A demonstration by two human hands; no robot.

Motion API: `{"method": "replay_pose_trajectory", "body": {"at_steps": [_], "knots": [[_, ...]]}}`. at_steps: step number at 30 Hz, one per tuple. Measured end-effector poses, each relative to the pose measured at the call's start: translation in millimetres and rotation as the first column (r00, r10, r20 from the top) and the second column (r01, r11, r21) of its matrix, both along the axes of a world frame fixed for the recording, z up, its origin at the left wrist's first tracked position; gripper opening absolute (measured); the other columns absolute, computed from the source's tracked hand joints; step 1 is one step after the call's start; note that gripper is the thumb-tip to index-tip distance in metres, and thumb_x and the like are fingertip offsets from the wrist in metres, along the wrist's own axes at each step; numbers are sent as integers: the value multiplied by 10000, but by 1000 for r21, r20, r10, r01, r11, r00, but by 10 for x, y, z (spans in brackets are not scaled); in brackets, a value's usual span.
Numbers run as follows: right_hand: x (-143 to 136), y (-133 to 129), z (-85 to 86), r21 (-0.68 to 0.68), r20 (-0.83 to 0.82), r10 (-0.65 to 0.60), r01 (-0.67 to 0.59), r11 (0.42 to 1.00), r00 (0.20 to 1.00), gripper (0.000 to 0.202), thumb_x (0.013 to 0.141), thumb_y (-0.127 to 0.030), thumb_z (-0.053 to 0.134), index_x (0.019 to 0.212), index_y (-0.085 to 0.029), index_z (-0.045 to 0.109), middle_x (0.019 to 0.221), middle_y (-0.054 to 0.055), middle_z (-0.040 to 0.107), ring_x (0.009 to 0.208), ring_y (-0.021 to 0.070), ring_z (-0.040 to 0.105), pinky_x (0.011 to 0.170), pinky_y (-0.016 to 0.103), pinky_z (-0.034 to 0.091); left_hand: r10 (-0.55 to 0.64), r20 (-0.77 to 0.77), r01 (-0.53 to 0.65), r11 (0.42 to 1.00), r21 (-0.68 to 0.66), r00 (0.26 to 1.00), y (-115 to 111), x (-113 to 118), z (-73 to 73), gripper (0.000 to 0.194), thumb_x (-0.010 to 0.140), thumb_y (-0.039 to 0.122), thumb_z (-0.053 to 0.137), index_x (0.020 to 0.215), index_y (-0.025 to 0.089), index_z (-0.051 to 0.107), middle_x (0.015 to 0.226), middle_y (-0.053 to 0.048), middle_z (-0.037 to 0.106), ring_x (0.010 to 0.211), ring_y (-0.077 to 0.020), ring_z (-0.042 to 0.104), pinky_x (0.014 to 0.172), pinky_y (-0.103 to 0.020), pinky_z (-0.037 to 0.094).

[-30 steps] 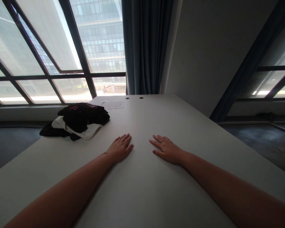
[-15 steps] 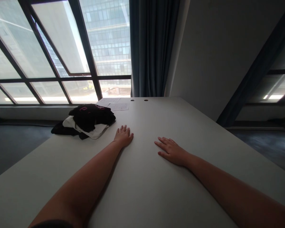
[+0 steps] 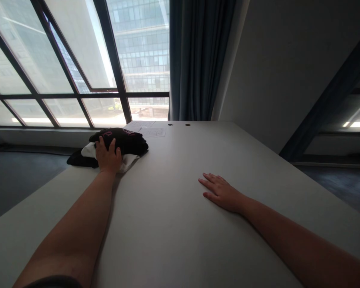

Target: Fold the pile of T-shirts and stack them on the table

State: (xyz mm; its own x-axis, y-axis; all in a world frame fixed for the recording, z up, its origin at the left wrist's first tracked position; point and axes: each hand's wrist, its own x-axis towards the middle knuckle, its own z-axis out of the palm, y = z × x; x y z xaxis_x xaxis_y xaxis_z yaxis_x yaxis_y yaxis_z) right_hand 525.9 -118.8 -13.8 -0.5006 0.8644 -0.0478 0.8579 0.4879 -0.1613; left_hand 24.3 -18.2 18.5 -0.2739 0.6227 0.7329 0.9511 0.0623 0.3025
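Note:
A crumpled pile of black and white clothes lies at the left edge of the white table. Pink lettering shows on the black cloth on top. My left hand is over the front of this pile with its fingers spread; whether it touches the cloth I cannot tell. Part of the white cloth is hidden behind that hand. My right hand rests flat on the tabletop, right of the middle, fingers apart and holding nothing.
Printed sheets of paper lie at the far left end of the table. Two round holes pierce the tabletop near its far edge. Beyond stand a window, a dark blue curtain and a grey wall.
My left hand has left the tabletop and moved left to the clothes pile. The right hand keeps its place on the table. The view has shifted slightly.

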Motion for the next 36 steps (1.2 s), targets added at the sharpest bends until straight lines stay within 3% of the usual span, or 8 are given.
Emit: {"method": "replay_pose_trajectory", "body": {"at_steps": [5,10,21,27,31,36], "knots": [[-19,-15,23,-9,21,-9,9,1000,1000,724,1052,-614,373,1672,-241,402,1760,133,236,1621,349,227,1300,573,186,-22,-3,22,998,-57,1000,76,-39,-51,565,1050,406,415,1547,180,560,1783,-134,179,1646,-360,122,1302,-556,183],[-20,-13,21,-8,4,-9,9,1000,1000,716,1048,-620,383,1666,-260,413,1759,122,242,1619,352,233,1300,579,186,-4,2,4,996,-90,1000,88,6,-41,593,1049,400,417,1581,156,512,1769,-160,218,1629,-386,165,1269,-595,236],[-26,-10,15,-3,11,-14,14,1000,1000,709,1049,-599,400,1665,-248,416,1756,135,248,1618,355,234,1300,578,187,-16,-38,14,999,-46,999,61,93,19,668,966,294,450,1590,57,449,1678,-222,390,1603,-365,244,1282,-563,184],[14,25,-32,13,-11,-2,2,1000,1000,702,1046,-613,426,1657,-266,432,1749,131,273,1612,361,252,1293,591,204,-101,-124,105,994,29,987,66,361,76,648,941,248,453,1551,31,470,1607,-253,453,1575,-362,304,1281,-558,191],[34,37,-57,32,-19,15,-15,999,1000,694,1052,-618,407,1658,-281,429,1748,121,275,1608,365,263,1290,598,216,-109,-148,114,993,31,983,60,586,44,590,933,220,472,1473,-8,535,1499,-287,523,1456,-403,437,1235,-565,276],[16,17,-25,24,-13,8,-8,1000,1000,695,1051,-606,418,1658,-270,429,1745,131,277,1608,365,261,1291,599,210,-171,-217,178,984,15,961,29,799,-2,537,941,193,481,1435,3,568,1437,-275,573,1376,-397,496,1220,-562,290]]}}
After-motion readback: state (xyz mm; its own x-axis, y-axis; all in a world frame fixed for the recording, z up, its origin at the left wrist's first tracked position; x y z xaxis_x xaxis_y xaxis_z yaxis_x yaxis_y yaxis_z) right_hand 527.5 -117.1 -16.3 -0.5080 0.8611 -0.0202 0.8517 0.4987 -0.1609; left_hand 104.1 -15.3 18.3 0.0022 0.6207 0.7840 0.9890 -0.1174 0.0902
